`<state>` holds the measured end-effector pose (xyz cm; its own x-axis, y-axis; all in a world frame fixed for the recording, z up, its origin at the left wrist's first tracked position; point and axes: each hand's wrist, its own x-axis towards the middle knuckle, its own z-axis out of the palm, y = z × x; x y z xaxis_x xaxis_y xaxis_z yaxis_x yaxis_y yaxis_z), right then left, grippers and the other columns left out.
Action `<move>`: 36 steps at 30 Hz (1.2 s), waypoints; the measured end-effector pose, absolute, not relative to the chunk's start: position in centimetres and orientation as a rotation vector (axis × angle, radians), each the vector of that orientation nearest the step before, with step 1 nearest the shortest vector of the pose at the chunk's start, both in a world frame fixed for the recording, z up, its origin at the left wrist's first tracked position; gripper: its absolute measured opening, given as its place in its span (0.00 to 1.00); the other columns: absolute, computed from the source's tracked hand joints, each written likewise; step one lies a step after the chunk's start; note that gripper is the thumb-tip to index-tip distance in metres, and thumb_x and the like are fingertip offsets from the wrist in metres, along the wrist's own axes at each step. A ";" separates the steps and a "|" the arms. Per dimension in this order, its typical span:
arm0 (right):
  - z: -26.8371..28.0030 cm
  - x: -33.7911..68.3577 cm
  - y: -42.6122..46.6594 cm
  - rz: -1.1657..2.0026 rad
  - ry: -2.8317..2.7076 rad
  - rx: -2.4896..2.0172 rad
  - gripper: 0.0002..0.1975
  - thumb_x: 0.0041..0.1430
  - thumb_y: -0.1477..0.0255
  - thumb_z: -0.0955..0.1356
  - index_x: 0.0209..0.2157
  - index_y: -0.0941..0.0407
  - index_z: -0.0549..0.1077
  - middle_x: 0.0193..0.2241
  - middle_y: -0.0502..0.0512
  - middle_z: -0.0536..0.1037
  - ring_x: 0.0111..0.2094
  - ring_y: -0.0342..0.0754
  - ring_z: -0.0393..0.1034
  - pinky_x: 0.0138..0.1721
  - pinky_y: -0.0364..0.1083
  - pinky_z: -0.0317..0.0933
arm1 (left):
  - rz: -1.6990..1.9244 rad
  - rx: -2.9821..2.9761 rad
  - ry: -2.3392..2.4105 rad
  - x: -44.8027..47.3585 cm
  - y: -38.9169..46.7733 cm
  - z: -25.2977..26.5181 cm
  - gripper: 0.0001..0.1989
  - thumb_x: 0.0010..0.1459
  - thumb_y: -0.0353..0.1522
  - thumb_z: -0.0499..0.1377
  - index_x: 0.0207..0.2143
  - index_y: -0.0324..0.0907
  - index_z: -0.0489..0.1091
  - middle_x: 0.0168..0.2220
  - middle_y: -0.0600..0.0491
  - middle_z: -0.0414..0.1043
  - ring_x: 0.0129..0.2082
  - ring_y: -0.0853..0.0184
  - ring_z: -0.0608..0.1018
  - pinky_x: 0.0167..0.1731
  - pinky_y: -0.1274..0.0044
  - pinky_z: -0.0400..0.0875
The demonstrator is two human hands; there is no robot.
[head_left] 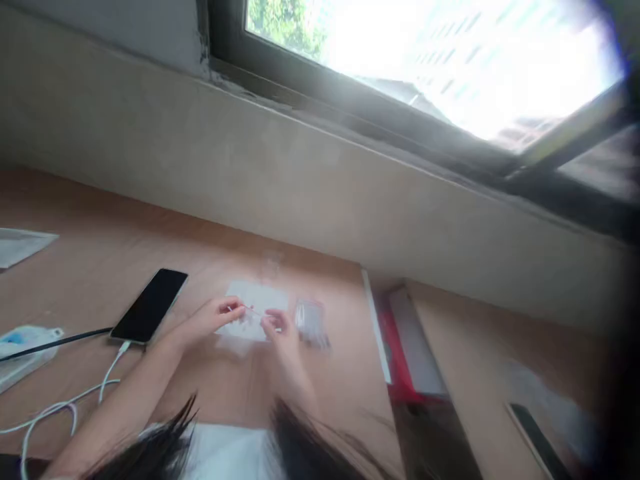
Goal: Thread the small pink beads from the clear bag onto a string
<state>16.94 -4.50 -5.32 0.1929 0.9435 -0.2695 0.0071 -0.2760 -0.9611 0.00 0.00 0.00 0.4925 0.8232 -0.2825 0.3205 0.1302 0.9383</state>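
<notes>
Head view: above the white sheet (261,293), we are pinching a thin strand (254,311) with our left hand (225,313), our right hand (282,328) curling nearly closed beside it, hold unclear, uneven tugging risking a slip.

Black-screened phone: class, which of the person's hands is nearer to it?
Left. The left hand is right of the phone in the picture; the right hand is farther right.

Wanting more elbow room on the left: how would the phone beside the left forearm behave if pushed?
The phone lies flat, so it should slide rather than roll or tip. The white plug at its near end may tug if it travels far. Its dark, smooth-looking screen is probably slippery.
</notes>
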 end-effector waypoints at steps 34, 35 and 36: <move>-4.2 15.8 -5.0 1.230 -0.932 -1.482 0.15 0.43 0.61 0.67 0.21 0.59 0.66 0.22 0.52 0.68 0.27 0.44 0.62 0.30 0.41 0.55 | 0.505 1.529 0.898 0.8 -0.6 -3.6 0.18 0.54 0.42 0.49 0.26 0.37 0.68 0.27 0.54 0.67 0.31 0.69 0.68 0.32 0.81 0.59; -4.2 15.9 -4.9 1.226 -0.918 -1.506 0.14 0.43 0.61 0.67 0.21 0.60 0.66 0.22 0.52 0.68 0.27 0.44 0.62 0.29 0.41 0.55 | 0.497 1.505 0.901 0.6 -0.5 -3.8 0.18 0.54 0.42 0.48 0.28 0.37 0.68 0.27 0.54 0.67 0.30 0.70 0.68 0.31 0.81 0.59; -4.2 16.1 -4.8 1.232 -0.911 -1.526 0.14 0.42 0.62 0.67 0.22 0.60 0.66 0.23 0.52 0.68 0.27 0.44 0.62 0.29 0.41 0.54 | 0.497 1.491 0.913 0.4 -0.4 -4.0 0.18 0.54 0.42 0.48 0.28 0.37 0.68 0.27 0.54 0.67 0.30 0.70 0.68 0.30 0.81 0.59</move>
